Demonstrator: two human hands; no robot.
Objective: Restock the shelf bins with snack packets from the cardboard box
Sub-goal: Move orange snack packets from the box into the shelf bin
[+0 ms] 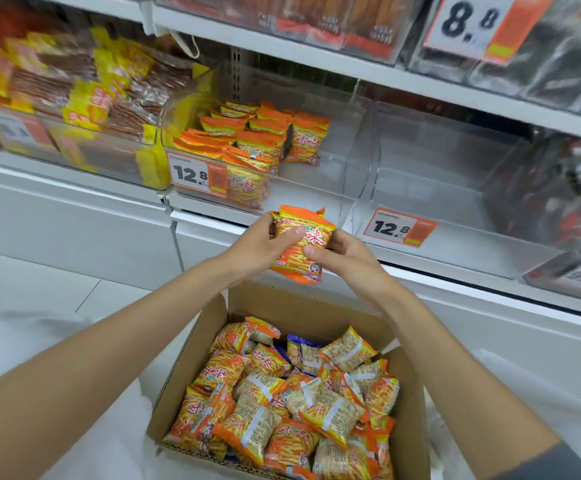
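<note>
1. White steel shelf (74, 209) fills the upper view; it is tiered, with clear bins along its front.
2. Middle bin (323, 178): partly stocked; orange packets stand in rows at its left and rear; its right part is bare; a 12.8 tag (195, 174) is on its front. Right bin (455, 192): appears empty; it carries a like tag.
3. Box (185, 368): cardboard, open, set below the hands near the shelf foot; heaped with loose packets (282, 393), mostly orange, a few purple, lying every way.
4. Stack (302, 244): a few packets together, count uncertain; held in the air just before the middle bin's front edge, above the box's far wall; printed face toward the camera; long axis runs seam to seam, top seam pointing up at the shelf, bottom seam down at the box, leaning slightly.
5. Handling, as judged: light, puffed, soft film, likely slick; stick contents brittle. Best taken by the broad faces or side edges with even, modest pressure; a hard squeeze risks crushing; a stack held at one end may fan apart.
6. Left hand (257, 247): clamped on the stack's left side; thumb laid across the front face; fingers behind, hidden.
7. Right hand (347, 258): clamped on the right side; thumb on the lower face; fingers curl behind, mostly hidden.
</note>
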